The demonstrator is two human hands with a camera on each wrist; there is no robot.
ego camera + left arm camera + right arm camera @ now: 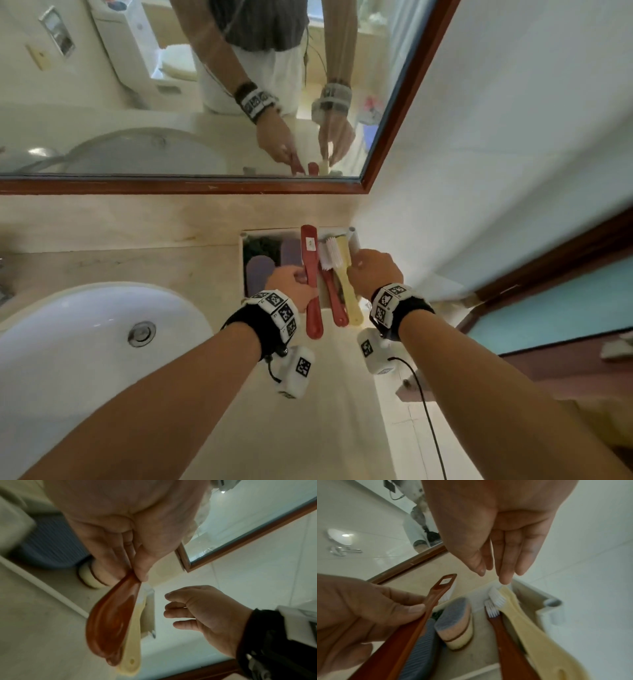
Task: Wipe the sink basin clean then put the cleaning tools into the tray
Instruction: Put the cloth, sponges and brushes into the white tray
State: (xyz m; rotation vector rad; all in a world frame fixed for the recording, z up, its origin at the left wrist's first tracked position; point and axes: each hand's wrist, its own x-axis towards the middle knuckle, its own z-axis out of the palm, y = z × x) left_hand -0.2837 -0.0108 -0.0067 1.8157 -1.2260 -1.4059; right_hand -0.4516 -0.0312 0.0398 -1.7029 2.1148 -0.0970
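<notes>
Left hand (291,286) pinches the red brush (311,284), long axis pointing into the tray (244,240) just ahead; right hand (373,270) hovers, fingers apparently straight, empty.

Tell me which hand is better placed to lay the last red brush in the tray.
Left. The left hand already grips the red brush over the tray, beside the brushes lying there. The right hand is open at the tray's right edge, holding nothing, so it would first have to take the brush over.
</notes>
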